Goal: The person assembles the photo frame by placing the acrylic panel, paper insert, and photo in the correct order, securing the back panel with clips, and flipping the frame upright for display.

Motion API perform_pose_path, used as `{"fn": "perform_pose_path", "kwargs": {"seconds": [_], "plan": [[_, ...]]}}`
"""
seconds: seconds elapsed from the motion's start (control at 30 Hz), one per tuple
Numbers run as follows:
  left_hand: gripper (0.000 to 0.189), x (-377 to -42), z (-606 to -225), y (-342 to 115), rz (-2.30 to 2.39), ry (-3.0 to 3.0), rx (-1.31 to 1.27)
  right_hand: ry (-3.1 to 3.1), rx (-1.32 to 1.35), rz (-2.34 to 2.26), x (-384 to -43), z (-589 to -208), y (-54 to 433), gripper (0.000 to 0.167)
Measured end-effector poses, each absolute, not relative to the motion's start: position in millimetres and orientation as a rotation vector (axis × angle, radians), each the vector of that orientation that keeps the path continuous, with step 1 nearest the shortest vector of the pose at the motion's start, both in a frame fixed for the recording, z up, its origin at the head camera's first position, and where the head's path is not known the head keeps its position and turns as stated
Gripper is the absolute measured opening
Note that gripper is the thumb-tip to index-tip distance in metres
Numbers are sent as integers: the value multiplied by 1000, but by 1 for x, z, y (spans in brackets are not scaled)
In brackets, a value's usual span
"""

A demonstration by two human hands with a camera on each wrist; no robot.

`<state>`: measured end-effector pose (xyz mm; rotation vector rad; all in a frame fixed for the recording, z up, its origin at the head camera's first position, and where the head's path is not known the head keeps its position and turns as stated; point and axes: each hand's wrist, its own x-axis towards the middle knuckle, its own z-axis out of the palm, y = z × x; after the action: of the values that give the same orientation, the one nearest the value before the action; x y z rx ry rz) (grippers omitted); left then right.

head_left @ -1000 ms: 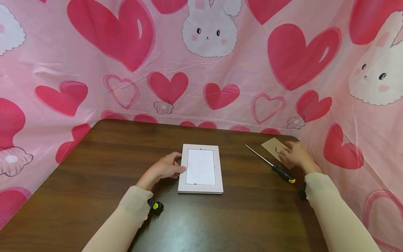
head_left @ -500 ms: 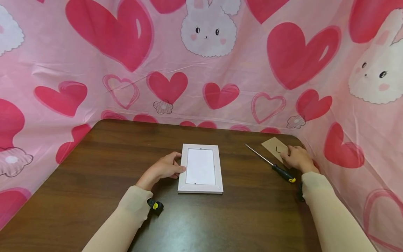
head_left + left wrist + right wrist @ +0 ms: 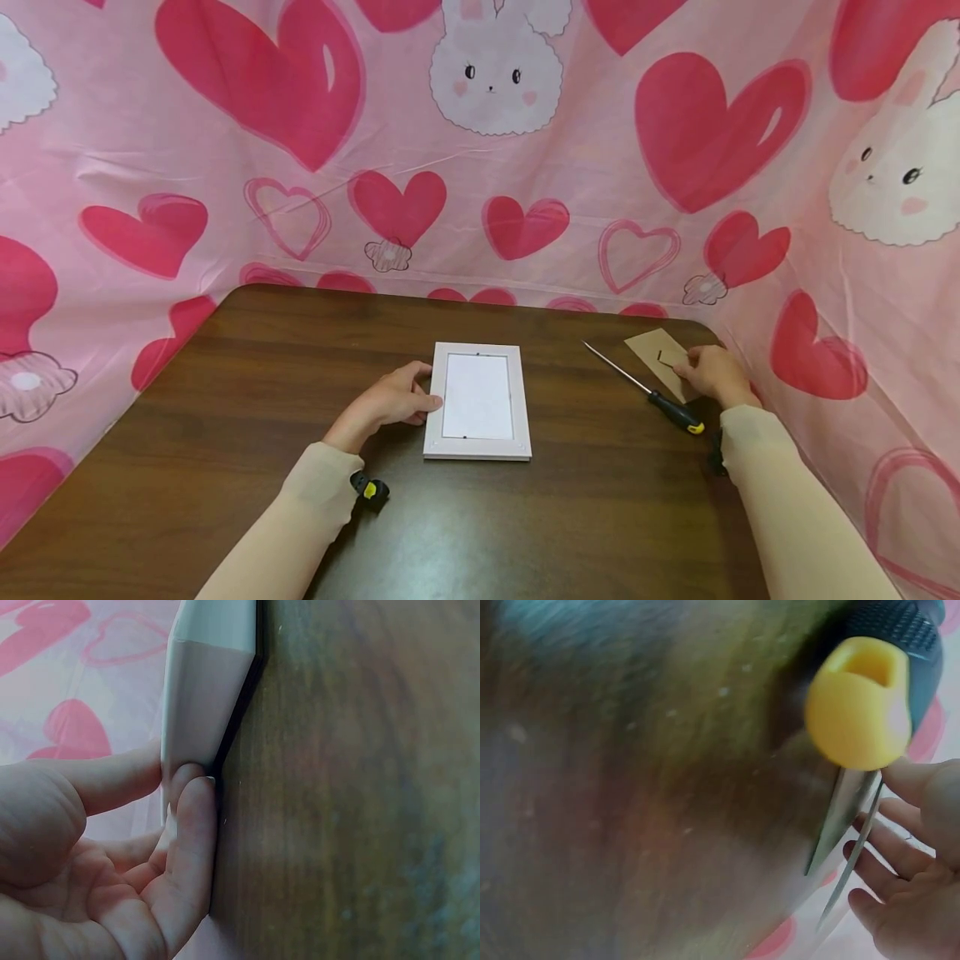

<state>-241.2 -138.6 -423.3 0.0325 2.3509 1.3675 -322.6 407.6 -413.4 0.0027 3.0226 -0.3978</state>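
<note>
A white picture frame lies on the table, its small black tabs facing up round a white panel. My left hand grips its left side, thumb on the upper edge; the left wrist view shows the fingertips against the frame's side. At the right, my right hand pinches a thin brown backing board by its near right edge. Small dark bent piece shows on that board. In the right wrist view the board's edge runs between thumb and fingers, tilted off the table.
A screwdriver with a black and yellow handle lies just left of the board, its shaft pointing away to the left. The wooden table ends at the back and right against pink cloth with hearts and rabbits.
My right hand has drawn back from over the board to its near right edge and now pinches it; the board has shifted slightly. My left hand and the frame stay put.
</note>
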Motion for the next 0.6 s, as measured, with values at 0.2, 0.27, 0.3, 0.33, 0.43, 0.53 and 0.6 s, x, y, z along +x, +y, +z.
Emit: {"fn": "perform_pose_path", "kwargs": {"seconds": [0.2, 0.27, 0.3, 0.33, 0.43, 0.53, 0.6], "plan": [[69, -241, -423, -139, 1363, 2351, 30, 3005, 27, -428, -326, -410, 408, 61], [69, -241, -423, -139, 1358, 2352, 28, 3002, 33, -435, -326, -407, 406, 63], [70, -241, -423, -139, 1358, 2352, 27, 3001, 36, -428, -326, -405, 404, 65], [70, -241, -423, -139, 1357, 2351, 28, 3002, 38, -422, -325, -402, 403, 67], [69, -241, -423, -139, 1359, 2348, 29, 2997, 59, -423, -324, -393, 398, 73], [69, -241, -422, -139, 1364, 2345, 30, 2980, 100, -455, -325, -384, 395, 77], [70, -241, -422, -139, 1368, 2343, 30, 2982, 109, -496, -325, -380, 394, 79]]}}
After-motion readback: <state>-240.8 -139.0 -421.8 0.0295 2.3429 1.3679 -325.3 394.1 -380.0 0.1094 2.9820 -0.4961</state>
